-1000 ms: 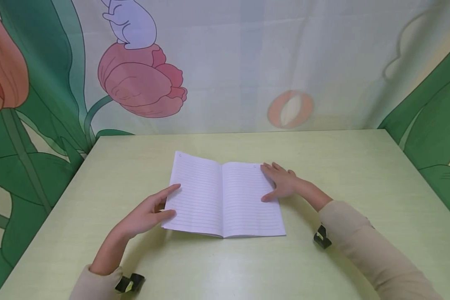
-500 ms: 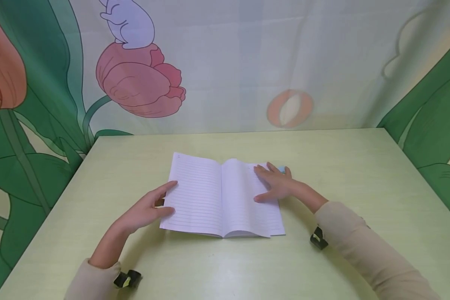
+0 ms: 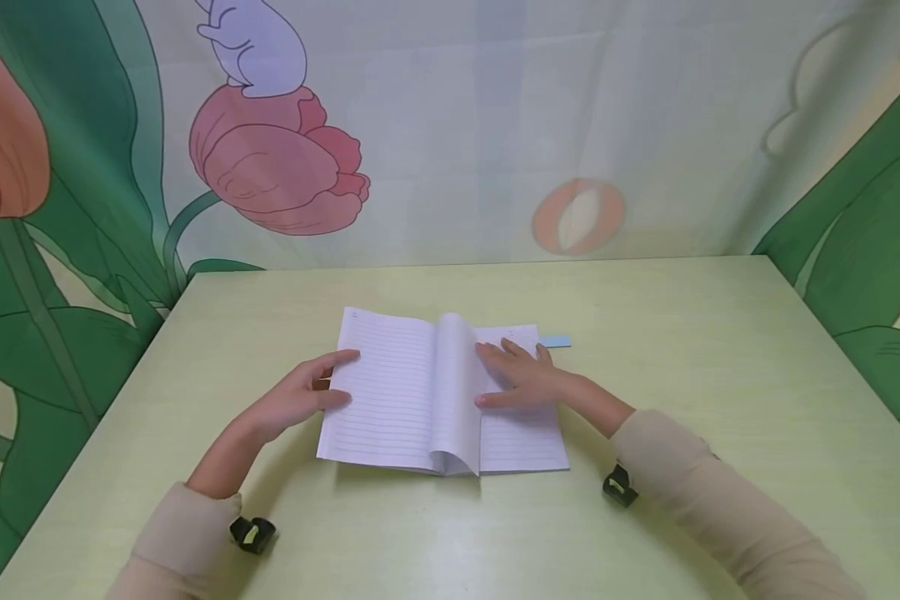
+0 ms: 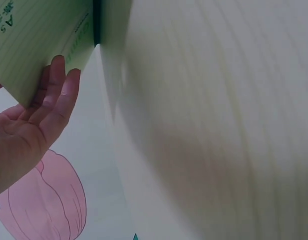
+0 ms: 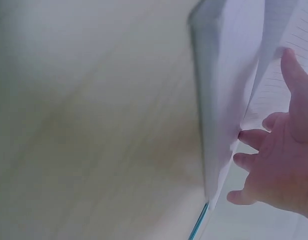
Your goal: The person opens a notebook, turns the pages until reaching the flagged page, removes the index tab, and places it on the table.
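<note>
An open lined notebook (image 3: 386, 392) lies on the table, with one page (image 3: 453, 392) bowed up in a curl near the spine. My left hand (image 3: 292, 404) holds its left edge, thumb on top and several fingers beneath; the left wrist view shows these fingers (image 4: 56, 95) against the green printed cover (image 4: 44, 35). My right hand (image 3: 525, 379) is spread over the right side, its fingertips and thumb touching the loose edge of the curled page. A light blue strip (image 3: 555, 341) sticks out from the notebook's upper right side, its other end hidden.
The pale wood-patterned table (image 3: 450, 542) reaches back to a curtain (image 3: 457, 150) printed with flowers and a rabbit. A black wrist device (image 3: 252, 535) shows at the left sleeve, another (image 3: 619, 486) at the right sleeve.
My right hand has moved left, pushing a page from flat into a curl toward the spine. The blue strip has come into sight. My left hand keeps its hold, slightly higher up.
</note>
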